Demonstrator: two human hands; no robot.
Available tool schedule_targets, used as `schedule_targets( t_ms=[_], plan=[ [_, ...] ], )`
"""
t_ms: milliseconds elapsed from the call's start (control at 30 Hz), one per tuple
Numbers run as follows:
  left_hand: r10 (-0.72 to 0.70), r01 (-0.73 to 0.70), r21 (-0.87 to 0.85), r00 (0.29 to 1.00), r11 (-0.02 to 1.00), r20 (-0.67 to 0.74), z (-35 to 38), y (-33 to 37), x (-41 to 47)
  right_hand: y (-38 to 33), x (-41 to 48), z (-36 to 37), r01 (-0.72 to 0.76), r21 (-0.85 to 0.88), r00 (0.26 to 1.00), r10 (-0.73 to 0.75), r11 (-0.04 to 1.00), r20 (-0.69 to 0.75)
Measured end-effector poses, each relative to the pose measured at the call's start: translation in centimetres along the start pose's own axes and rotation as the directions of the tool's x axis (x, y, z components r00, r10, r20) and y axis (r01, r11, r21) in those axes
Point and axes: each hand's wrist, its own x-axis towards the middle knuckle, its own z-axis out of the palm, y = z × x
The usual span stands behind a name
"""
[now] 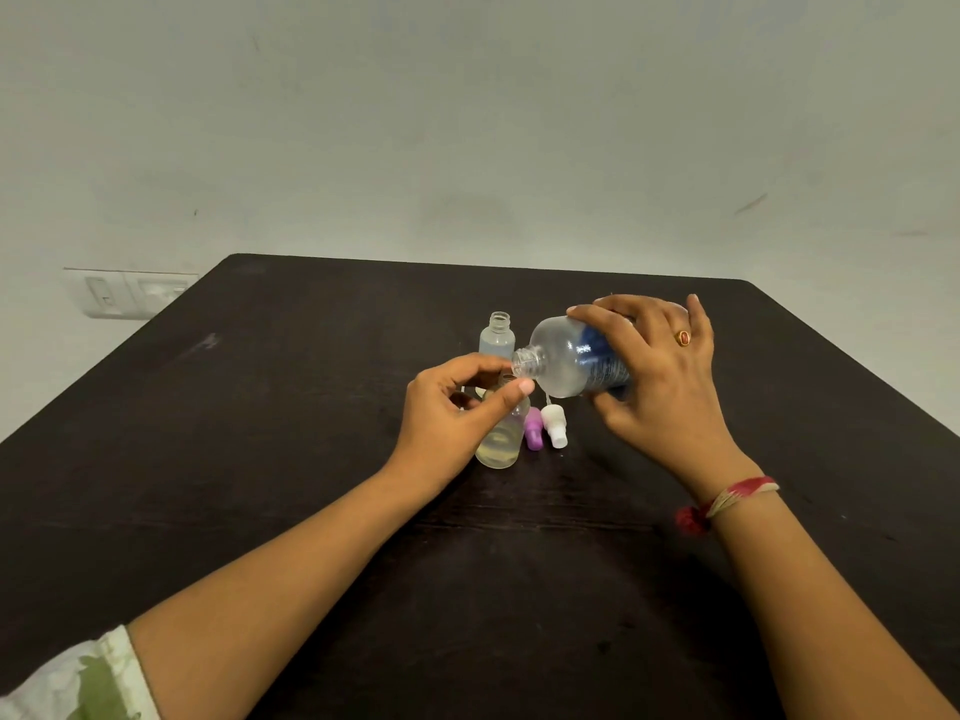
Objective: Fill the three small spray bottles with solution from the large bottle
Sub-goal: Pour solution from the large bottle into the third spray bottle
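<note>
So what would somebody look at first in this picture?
Most likely the large clear plastic bottle with a blue label, tipped on its side in the right hand over the middle of the dark table. Its open mouth is just above a small clear bottle of yellowish liquid, which the left hand holds near the neck. A purple spray cap and a white spray cap lie just right of that bottle.

Mid table [260, 459] is crowded: left hand [452, 407] grips a small bottle [501, 439]. The large bottle [566, 358], tilted in the right hand [660, 366], has its mouth just above it. The far bottle [497, 337] stands uncapped close behind. Purple cap [534, 433] & white cap [555, 426] lie just right of the small bottle. Forearms cross the near side. Free room: left side, far-right corner, back strip.
</note>
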Motion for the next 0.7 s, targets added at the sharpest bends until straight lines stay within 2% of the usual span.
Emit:
schedule_targets(
  t_ms=[700],
  plan=[
    [0.004,-0.004,0.003,1.000,1.000,0.010,-0.03,-0.07,0.09,-0.68,0.28,-0.63,0.037,-0.127,0.994,-0.049,0.991,-0.095]
  ],
)
